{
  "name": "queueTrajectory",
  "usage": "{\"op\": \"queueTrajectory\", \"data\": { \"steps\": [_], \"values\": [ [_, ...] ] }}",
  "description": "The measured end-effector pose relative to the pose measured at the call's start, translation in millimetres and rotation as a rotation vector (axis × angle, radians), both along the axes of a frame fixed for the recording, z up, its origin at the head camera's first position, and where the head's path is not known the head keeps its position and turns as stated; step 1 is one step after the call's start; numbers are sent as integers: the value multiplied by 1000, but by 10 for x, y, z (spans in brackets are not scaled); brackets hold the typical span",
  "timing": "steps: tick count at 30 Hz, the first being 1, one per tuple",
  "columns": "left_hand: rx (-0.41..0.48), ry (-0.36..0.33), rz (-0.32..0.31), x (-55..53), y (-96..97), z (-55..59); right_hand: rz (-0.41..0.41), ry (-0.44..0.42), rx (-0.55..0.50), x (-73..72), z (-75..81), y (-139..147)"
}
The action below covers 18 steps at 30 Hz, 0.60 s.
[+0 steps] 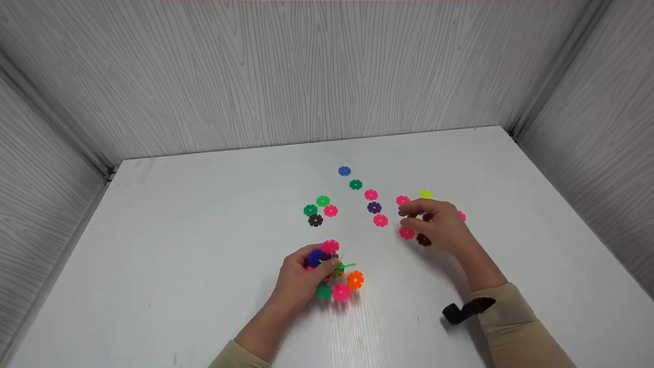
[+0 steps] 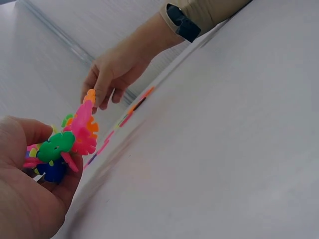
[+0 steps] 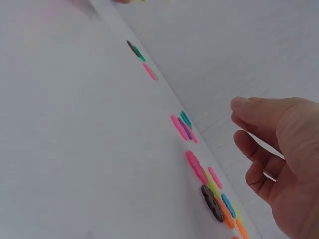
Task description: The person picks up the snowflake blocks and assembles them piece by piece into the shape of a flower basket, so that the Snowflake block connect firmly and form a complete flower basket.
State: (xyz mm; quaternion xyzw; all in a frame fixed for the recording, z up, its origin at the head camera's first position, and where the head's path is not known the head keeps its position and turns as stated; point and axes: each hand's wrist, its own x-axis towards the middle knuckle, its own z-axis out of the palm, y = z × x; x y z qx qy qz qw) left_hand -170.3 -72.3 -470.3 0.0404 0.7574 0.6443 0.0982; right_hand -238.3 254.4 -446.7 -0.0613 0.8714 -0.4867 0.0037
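Observation:
My left hand (image 1: 296, 278) grips a cluster of interlocking plastic flower discs (image 2: 57, 146), pinched between thumb and fingers. Pink, orange, green and blue discs stick out of it at various angles, and my palm and fingers hide part of it. Over a loose group of discs on the right hovers my right hand (image 1: 443, 227), fingers loosely bent and nothing between them. Near its fingertips lie a pink disc (image 1: 406, 233) and a dark brown disc (image 1: 423, 239). A yellow disc (image 1: 425, 194) shows just behind the hand, which hides others of this group in the head view.
On the white table (image 1: 204, 230), a line of discs runs from a blue disc (image 1: 344, 170) to a pink disc (image 1: 380, 221). Left of it lies a small group with a black disc (image 1: 316, 220). A black strap (image 1: 467, 310) hangs at the right sleeve. Pale wood-grain panels (image 1: 306, 71) surround the table.

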Motion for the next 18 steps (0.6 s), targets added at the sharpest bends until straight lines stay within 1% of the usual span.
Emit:
{"op": "queueTrajectory", "data": {
  "steps": [3,7,9,12,14,18],
  "values": [
    [14,-10,4,-9,1,-10,10,-60,37,-20,-19,125],
    [29,-20,8,-13,-8,-20,43,-124,109,-33,-53,176],
    [22,-17,8,-13,-10,-27,55,-143,156,-33,-78,174],
    [15,-15,9,-14,-9,-35,65,-148,214,-31,-113,166],
    [6,-8,9,-16,-8,-39,64,-141,229,-28,-128,154],
    [21,-12,3,-25,-2,-39,74,-78,226,-19,-142,125]
  ]
}}
